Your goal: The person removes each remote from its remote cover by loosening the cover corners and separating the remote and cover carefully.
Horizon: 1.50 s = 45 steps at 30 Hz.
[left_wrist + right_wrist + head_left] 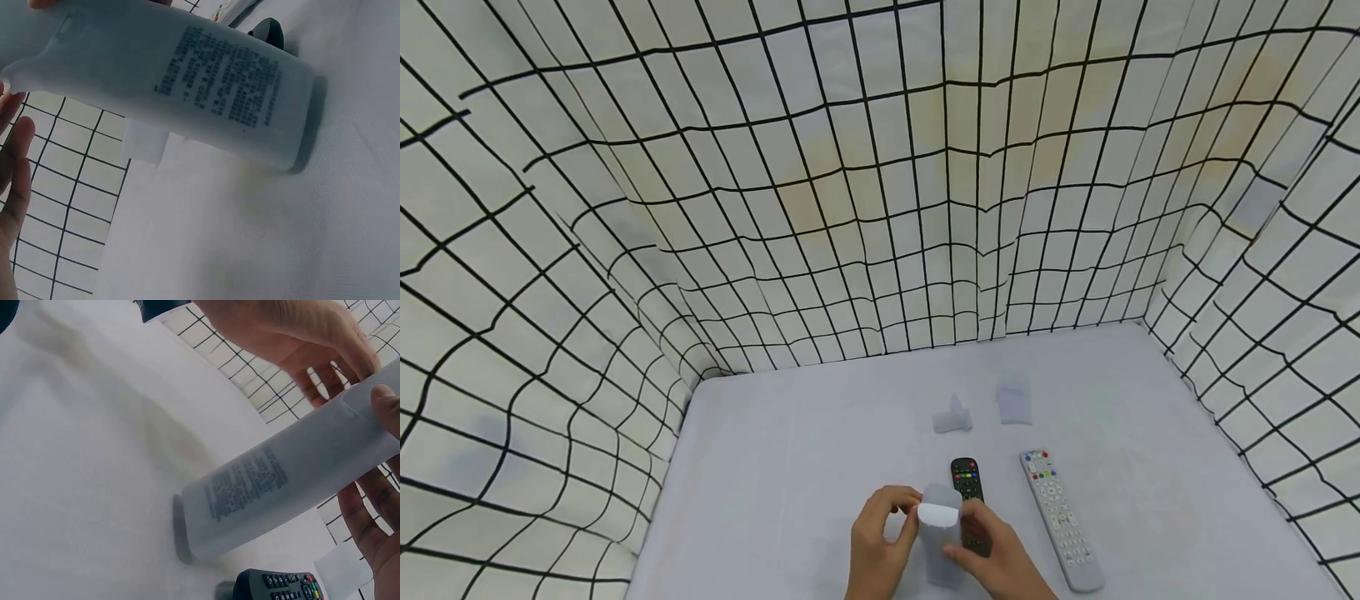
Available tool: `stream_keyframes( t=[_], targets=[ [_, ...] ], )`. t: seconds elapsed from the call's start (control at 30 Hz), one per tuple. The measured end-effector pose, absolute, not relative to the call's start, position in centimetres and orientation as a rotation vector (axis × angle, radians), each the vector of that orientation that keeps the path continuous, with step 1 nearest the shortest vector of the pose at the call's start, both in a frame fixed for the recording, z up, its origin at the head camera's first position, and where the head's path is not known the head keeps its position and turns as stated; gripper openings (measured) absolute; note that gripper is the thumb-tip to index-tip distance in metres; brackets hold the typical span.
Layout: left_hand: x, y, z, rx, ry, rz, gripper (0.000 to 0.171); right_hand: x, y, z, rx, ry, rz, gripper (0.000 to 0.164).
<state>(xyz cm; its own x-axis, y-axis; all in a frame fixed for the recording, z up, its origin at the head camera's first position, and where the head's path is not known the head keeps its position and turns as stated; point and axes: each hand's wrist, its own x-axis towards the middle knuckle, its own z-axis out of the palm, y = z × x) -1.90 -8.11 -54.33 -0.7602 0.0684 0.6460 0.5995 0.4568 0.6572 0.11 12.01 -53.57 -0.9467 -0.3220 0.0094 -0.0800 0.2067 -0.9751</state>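
A remote control in a frosted translucent sleeve stands tilted between both hands, its rounded white end toward the head camera. Printed text shows through the frosted sleeve in the left wrist view. Thumb and fingertips of my left hand pinch the sleeve's edge near that end. My right hand grips the opposite side, thumb in front; its thumb and fingers also show around the sleeve in the right wrist view. Partly behind the right hand lies a black remote control.
A long white remote control lies on the white table, to the right of the hands. Farther back are a crumpled translucent piece and a flat translucent sleeve. White cloth walls with a black grid surround the table.
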Motion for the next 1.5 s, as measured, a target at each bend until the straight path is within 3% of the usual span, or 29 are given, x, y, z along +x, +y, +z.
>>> stream_keyframes(
  t=[0.33,0.67,1.13,1.5],
  targets=[
    [-0.9,-9.2,-53.2,-0.16,-2.459,-1.967,0.018,0.2,11.1,-53.2,-0.336,2.249,-1.806,0.044],
    [-0.5,-9.7,-52.8,-0.125,-2.413,-2.193,0.014,0.5,11.5,-53.6,-0.432,2.086,-1.853,0.032],
    [-0.5,-9.4,-53.4,-0.077,-2.621,-2.085,0.022,0.4,11.5,-53.8,-0.277,2.106,-1.852,0.029],
    [-0.3,-9.7,-54.9,-0.225,-2.781,-1.729,0.016,0.4,11.6,-56.5,-0.464,2.328,-1.71,0.019]
  ],
)
